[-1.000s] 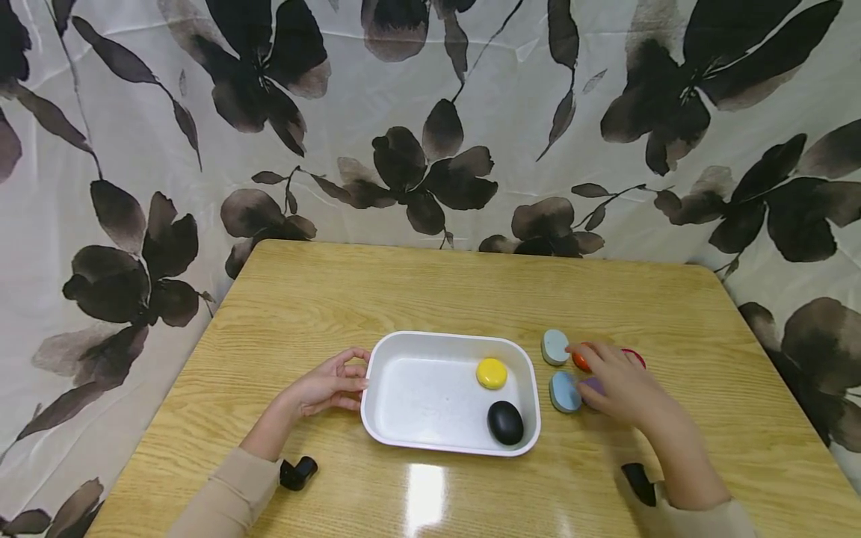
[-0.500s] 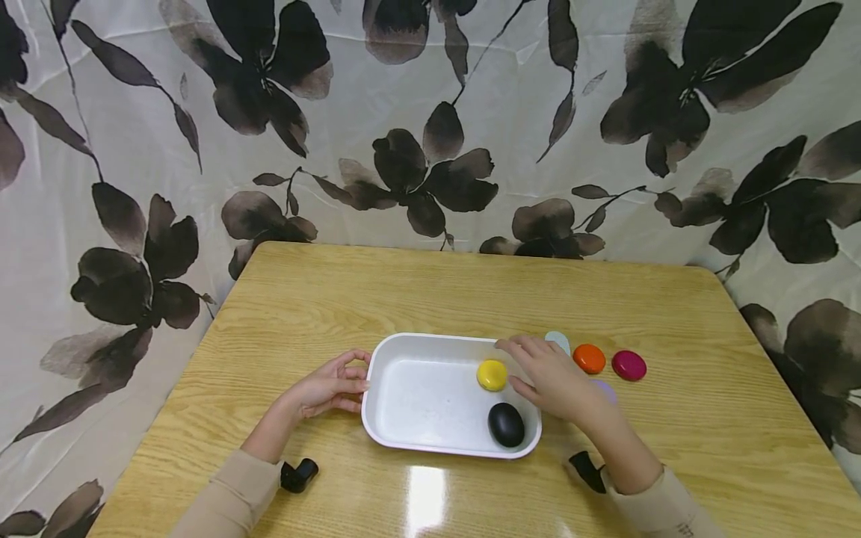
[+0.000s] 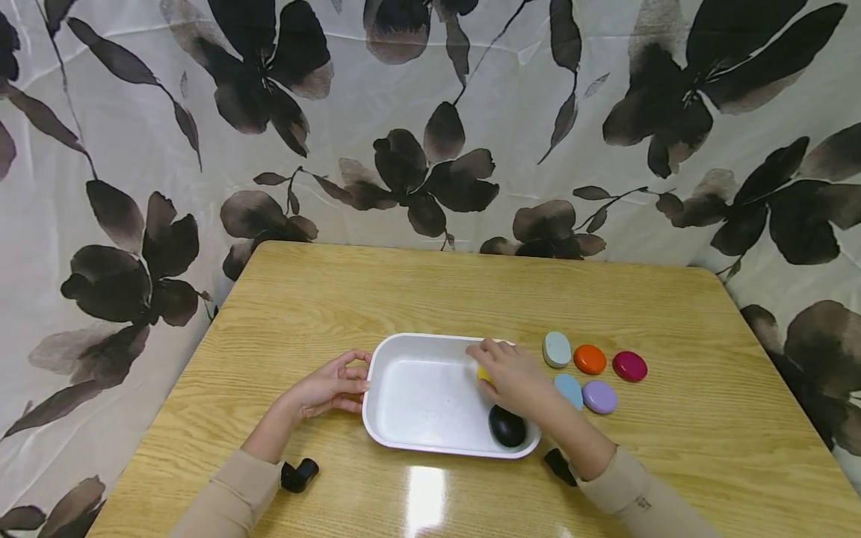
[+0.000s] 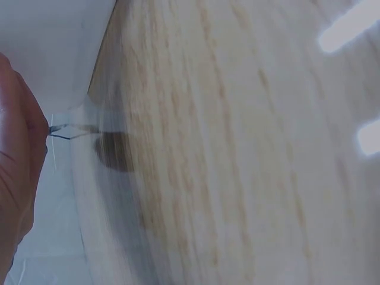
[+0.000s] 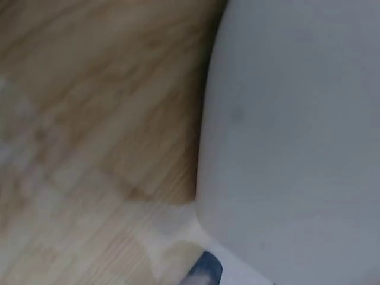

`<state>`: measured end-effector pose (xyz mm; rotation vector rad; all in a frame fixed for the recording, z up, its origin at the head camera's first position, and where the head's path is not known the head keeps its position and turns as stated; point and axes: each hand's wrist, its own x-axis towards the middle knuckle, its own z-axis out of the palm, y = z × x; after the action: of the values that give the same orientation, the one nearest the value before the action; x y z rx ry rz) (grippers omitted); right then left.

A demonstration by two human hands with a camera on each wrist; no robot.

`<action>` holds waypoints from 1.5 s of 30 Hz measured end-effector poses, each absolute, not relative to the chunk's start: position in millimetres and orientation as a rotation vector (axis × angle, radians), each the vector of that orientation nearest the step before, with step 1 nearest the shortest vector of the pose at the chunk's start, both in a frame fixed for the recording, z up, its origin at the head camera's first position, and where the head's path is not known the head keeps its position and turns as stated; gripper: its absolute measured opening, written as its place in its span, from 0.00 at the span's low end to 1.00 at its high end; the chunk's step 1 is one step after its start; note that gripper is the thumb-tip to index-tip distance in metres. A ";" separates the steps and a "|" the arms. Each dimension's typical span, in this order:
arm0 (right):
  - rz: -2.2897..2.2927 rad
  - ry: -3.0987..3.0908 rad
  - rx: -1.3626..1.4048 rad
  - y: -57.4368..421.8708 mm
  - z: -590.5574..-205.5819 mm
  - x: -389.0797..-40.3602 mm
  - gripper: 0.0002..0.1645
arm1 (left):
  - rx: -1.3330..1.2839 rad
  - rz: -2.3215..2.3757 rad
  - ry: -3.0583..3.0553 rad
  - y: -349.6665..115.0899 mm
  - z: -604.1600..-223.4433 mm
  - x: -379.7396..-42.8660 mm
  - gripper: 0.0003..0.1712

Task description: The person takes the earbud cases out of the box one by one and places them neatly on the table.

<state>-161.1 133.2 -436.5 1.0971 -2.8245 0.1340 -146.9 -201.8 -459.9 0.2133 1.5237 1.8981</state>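
At the tray's left end, my left hand holds the white tray by its rim, fingers bent against the edge. In the left wrist view this hand lies beside the tray's outer wall. My right hand reaches over the tray's right half. Its thumb and fingers are around a yellow rounded stone, which shows only in part. Just below that hand, a black oval stone rests on the tray floor. The right wrist view shows mostly the tray's wall.
Right of the tray, several smooth stones lie on the wooden table: pale green, orange, magenta, light blue and lilac. A floral curtain hangs behind the table.
My right hand has moved left from above the loose stones, over the tray's right rim, to the yellow stone. The left hand and the tray have stayed in place.
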 end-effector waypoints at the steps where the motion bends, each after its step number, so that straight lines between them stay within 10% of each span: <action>1: 0.127 -2.818 1.090 132.5 -438.4 -160.6 0.28 | 0.214 1.897 1.523 -201.7 -460.0 -147.1 0.25; 45: 0.005 -2.833 1.044 127.2 -462.9 -153.5 0.23 | 0.204 1.899 1.523 -200.5 -463.9 -145.9 0.22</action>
<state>-153.5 127.2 -462.9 1.0438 -2.8334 0.0046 -145.9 -200.5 -463.9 0.2035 1.5226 1.8991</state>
